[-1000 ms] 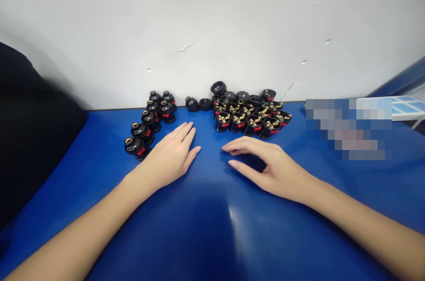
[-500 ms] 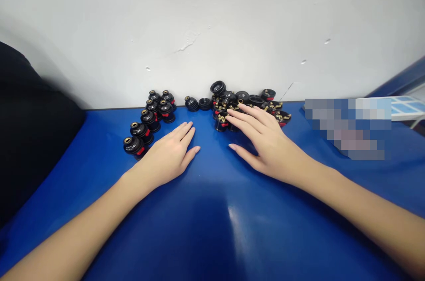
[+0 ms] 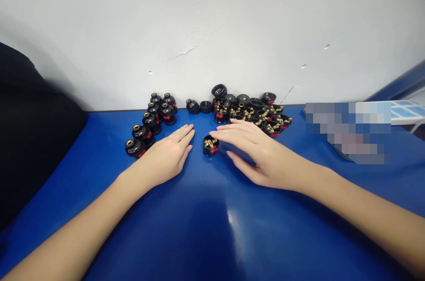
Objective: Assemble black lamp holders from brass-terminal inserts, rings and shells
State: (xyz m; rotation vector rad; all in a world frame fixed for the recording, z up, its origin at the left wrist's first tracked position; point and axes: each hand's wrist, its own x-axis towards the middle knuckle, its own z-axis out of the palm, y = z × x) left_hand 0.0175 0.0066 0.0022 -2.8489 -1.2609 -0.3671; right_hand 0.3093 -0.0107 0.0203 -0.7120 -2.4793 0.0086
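Note:
My left hand (image 3: 168, 153) lies flat and open on the blue table (image 3: 206, 219), fingers stretched forward. My right hand (image 3: 257, 150) is open too, fingers extended over a single black socket base with brass contacts and a red tab (image 3: 210, 145), which stands alone between the two hands; the fingertips are just above or beside it. Behind the right hand is a cluster of similar open bases (image 3: 252, 113). Left of my left hand stands a row of closed black assembled sockets (image 3: 149, 121).
A white wall (image 3: 212, 28) rises right behind the parts. Loose black caps (image 3: 199, 106) lie by the wall. A dark mass (image 3: 29, 130) fills the left edge. A blurred patch and a blue-white tray (image 3: 407, 110) sit at the right.
My right hand reached into the cluster of open bases, then drew back toward me, and one base now stands alone between the hands. My left hand has barely moved.

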